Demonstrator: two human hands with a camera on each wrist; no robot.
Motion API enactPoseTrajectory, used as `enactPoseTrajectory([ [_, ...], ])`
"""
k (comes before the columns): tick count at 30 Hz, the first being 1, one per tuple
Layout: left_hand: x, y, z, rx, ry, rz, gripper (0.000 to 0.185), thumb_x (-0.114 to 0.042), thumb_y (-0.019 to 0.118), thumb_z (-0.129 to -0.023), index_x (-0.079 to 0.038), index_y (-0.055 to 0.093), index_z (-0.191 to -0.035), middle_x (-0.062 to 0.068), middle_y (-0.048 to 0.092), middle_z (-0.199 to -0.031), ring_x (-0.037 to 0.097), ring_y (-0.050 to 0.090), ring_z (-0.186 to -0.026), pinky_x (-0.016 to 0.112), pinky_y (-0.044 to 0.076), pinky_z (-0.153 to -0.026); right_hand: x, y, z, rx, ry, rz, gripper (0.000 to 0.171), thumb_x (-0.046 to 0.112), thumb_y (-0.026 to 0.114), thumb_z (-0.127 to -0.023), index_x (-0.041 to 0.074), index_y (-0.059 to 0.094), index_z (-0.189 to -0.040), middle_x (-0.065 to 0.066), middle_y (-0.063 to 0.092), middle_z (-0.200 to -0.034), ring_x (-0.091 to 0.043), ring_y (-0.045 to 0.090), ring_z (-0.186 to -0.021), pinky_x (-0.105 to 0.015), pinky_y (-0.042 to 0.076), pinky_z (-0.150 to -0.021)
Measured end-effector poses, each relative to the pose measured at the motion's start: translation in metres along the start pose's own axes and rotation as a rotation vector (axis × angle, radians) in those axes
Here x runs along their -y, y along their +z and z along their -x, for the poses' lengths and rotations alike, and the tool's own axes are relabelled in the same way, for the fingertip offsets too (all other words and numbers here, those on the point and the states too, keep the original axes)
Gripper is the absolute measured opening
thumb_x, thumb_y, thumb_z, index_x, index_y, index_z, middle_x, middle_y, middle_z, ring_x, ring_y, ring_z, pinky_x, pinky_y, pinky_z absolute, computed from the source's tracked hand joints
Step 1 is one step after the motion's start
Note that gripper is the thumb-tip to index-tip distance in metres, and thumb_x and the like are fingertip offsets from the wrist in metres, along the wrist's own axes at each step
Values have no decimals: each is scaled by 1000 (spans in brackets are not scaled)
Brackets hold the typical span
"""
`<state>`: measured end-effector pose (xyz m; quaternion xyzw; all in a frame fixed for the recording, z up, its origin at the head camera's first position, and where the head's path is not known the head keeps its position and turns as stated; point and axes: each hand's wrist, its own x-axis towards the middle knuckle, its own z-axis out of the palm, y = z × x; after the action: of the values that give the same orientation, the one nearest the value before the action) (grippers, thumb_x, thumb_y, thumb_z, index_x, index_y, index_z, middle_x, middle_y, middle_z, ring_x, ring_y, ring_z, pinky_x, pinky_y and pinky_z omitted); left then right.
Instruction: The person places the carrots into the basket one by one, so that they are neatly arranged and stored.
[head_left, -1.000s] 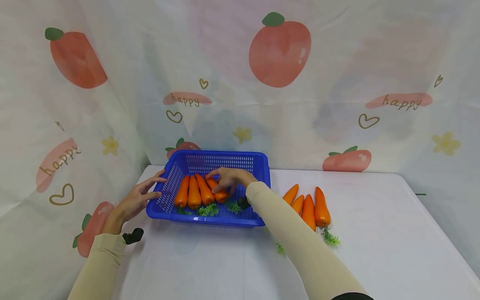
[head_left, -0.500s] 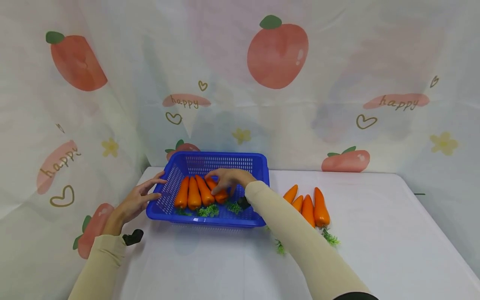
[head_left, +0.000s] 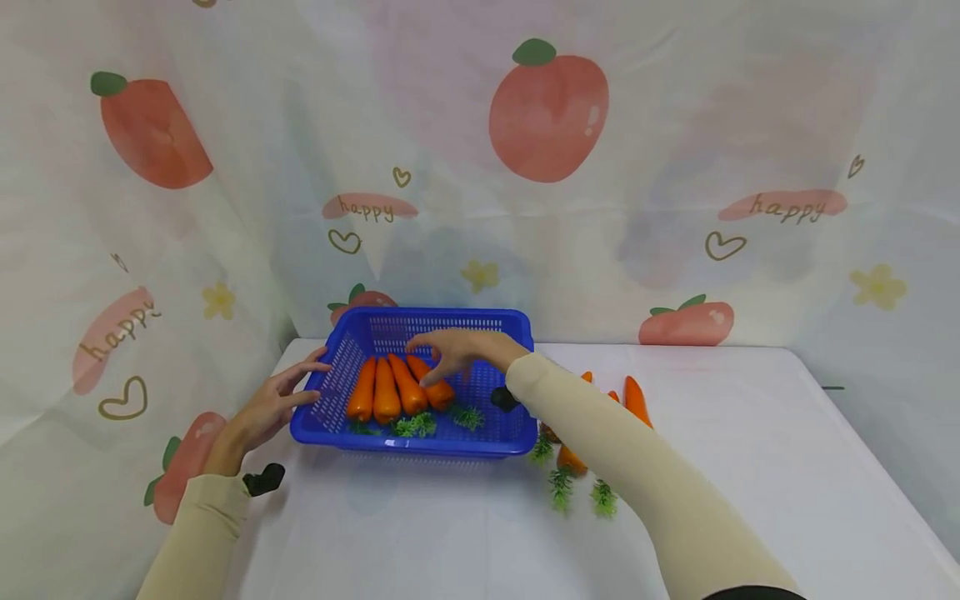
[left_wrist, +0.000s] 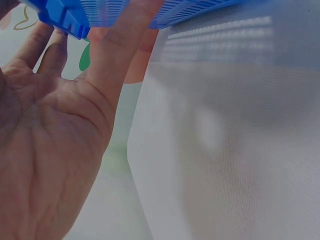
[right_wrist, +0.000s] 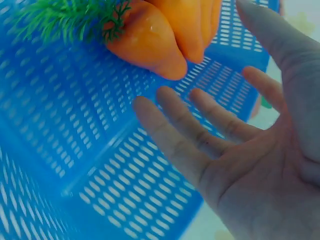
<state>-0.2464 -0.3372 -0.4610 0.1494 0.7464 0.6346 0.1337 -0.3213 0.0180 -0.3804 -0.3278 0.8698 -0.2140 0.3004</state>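
Note:
Inside a blue plastic basket (head_left: 450,447), several orange carrots (head_left: 386,392) lie side by side with their green tops toward the front. My right hand (head_left: 459,348) hovers over the rightmost carrot (head_left: 442,395), fingers spread and slightly bent. In the right wrist view nothing lies between the fingers of that hand (right_wrist: 235,145), and the carrot (right_wrist: 147,37) sits just beyond the fingertips. At the basket's left rim, the fingertips and thumb of my left hand (head_left: 266,408) touch the edge. The left wrist view shows its thumb extended up against the basket's side (left_wrist: 107,12).
More carrots (head_left: 636,398) lie on the white table (head_left: 420,533) right of the basket, partly hidden by my right sleeve (head_left: 622,467). Several green carrot tops (head_left: 560,487) point toward the front there. A printed cloth (head_left: 600,250) hangs behind and at the left.
My right hand has let go of the rightmost carrot and risen a little off it, with its forearm shifting right. The left hand stays at the rim. The head view has tilted slightly.

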Motion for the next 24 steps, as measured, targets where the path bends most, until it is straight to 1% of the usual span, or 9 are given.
enactPoseTrajectory([
  [2,0,0,0,-1,1,-2,51,-11,59,-103,-4,44,-151,-1,4,-174,46,2,-155,41,58,-94,1,-3,6,-38,-52,80,74,35,71,-98,23,34,-161,-17,40,-158,-33,51,-134,-48,56,-95],
  [4,0,0,0,-1,3,0,51,-11,59,-103,-4,44,-151,-1,4,-174,46,3,-155,41,58,-94,3,-7,13,-78,-100,137,73,37,71,-98,22,35,-160,-16,43,-157,-32,51,-134,-49,51,-103],
  [6,0,0,0,-1,5,1,51,-11,59,-103,-4,44,-151,-1,4,-174,47,4,-155,41,58,-94,3,-11,20,-115,-138,177,74,38,70,-98,21,35,-160,-15,45,-155,-32,51,-133,-48,47,-106],
  [9,0,1,0,1,8,5,51,-11,59,-103,-3,43,-152,-1,5,-174,47,5,-154,40,58,-94,3,-15,32,-164,-176,181,76,40,71,-96,19,35,-160,-18,50,-147,-30,59,-118,-44,52,-98],
  [13,0,0,0,4,10,5,51,-11,58,-104,-4,43,-152,0,4,-174,47,5,-154,40,58,-94,-1,-19,47,-236,-208,187,78,45,72,-94,23,36,-160,-13,54,-142,-22,64,-100,-36,55,-88],
  [15,0,0,0,5,10,4,52,-11,58,-103,-4,43,-152,0,4,-174,47,6,-154,41,58,-94,-2,-22,56,-266,-214,174,78,45,73,-94,25,36,-160,-11,54,-142,-23,65,-101,-36,55,-87],
  [18,1,0,0,5,9,2,52,-11,59,-103,-4,43,-152,0,4,-174,48,5,-154,41,58,-94,-4,-25,68,-305,-229,174,80,46,74,-93,24,36,-160,-11,55,-141,-24,65,-102,-37,55,-88],
  [22,2,-1,-1,6,8,0,53,-11,60,-103,-4,43,-152,1,4,-174,48,5,-154,41,58,-94,-10,-26,85,-340,-259,158,81,42,75,-93,19,36,-160,-14,56,-141,-28,66,-107,-42,56,-91],
  [24,2,-1,-1,7,9,-1,53,-11,60,-103,-4,42,-152,1,4,-174,48,5,-154,42,58,-94,-14,-26,94,-350,-269,134,81,39,76,-93,17,36,-160,-18,54,-143,-34,66,-110,-47,56,-93],
])
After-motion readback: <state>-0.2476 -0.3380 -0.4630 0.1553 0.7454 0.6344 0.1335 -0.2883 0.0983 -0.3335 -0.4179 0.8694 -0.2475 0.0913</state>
